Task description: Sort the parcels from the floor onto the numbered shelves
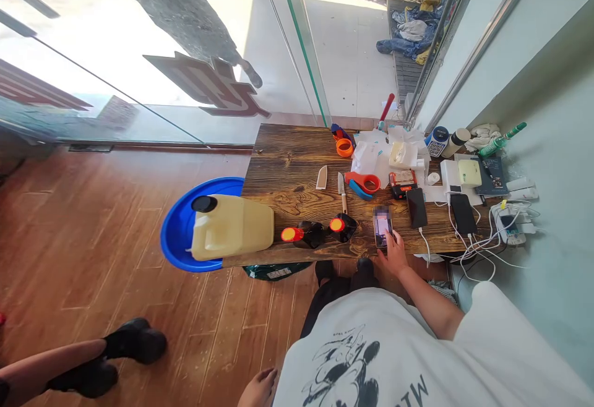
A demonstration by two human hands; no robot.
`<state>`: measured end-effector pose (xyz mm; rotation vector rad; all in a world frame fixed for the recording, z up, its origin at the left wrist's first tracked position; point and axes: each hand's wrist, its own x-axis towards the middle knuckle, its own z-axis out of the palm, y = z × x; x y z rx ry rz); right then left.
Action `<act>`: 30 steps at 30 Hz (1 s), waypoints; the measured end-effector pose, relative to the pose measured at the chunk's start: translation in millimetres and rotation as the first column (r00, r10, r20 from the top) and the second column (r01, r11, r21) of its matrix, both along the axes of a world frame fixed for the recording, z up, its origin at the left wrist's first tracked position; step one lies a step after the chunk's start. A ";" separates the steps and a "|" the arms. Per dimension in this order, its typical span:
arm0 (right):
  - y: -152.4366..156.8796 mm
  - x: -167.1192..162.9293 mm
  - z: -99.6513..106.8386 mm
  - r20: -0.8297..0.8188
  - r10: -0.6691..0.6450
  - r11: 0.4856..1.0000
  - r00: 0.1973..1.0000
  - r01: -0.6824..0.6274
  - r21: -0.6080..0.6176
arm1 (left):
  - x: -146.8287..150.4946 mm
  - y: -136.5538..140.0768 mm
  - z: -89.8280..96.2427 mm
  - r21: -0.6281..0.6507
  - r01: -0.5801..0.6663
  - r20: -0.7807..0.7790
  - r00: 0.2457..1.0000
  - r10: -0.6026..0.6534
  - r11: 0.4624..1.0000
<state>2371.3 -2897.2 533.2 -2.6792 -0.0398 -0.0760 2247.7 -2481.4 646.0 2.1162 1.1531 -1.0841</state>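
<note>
My right hand (395, 255) rests at the table's front edge, fingers stretched out and touching the lit screen of a smartphone (382, 224) lying on the wood. Low in the view, my left hand (260, 387) hangs beside my white shirt; its fingers are loosely bent, and I see nothing in them. Left of the phone stand two dark bottles with red and yellow caps, one bottle (314, 235) beside the other bottle (347, 229). Behind them lie a small knife (342, 192), its sheath (322, 177) and orange-handled scissors (364, 181).
A yellowish jerrycan (236, 224) overlaps a blue tub (172, 227) at the left end of the wooden table (278, 159). Charging phones, a power strip (509, 221) and tangled cables crowd the right. Glass panels stand behind. Another person's shoes (134, 340) are at lower left.
</note>
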 end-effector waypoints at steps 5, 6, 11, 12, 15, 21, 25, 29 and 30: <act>-4.9 7.4 -3.9 0.045 -0.024 0.999 0.999 0.023 0.023 | 1.9 3.5 2.8 -0.076 -0.057 -0.016 0.998 0.056 0.995; -6.4 9.7 -5.4 0.051 -0.043 0.999 0.998 0.041 0.023 | 2.0 3.8 3.0 -0.076 -0.064 -0.017 0.998 0.063 0.995; -10.5 34.2 -10.3 0.030 -0.134 0.991 0.991 0.134 -0.019 | 1.4 2.9 2.0 -0.084 -0.090 -0.034 0.996 0.088 0.992; -10.0 40.9 -10.3 0.027 -0.132 0.991 0.991 0.132 -0.027 | 1.0 2.6 1.6 -0.083 -0.092 -0.033 0.995 0.090 0.992; -6.7 59.4 -8.7 0.026 -0.112 0.992 0.993 0.114 -0.058 | -0.3 2.4 1.1 -0.076 -0.088 -0.020 0.996 0.087 0.993; -5.2 57.6 -7.3 0.065 -0.112 0.993 0.992 0.115 -0.040 | -2.1 0.7 4.5 -0.069 -0.091 -0.016 0.996 0.091 0.993; -8.1 30.8 -15.5 0.063 -0.182 0.983 0.981 0.180 0.042 | -3.7 -3.0 7.1 -0.064 -0.089 -0.038 0.995 0.087 0.994; -7.3 11.5 -24.6 0.033 -0.317 0.947 0.948 0.314 0.073 | -5.0 -4.9 7.0 -0.036 -0.048 -0.043 0.998 0.046 0.998; -6.7 9.5 -26.0 0.024 -0.327 0.943 0.945 0.325 0.073 | -5.0 -4.9 6.3 -0.022 -0.028 -0.036 0.999 0.027 0.999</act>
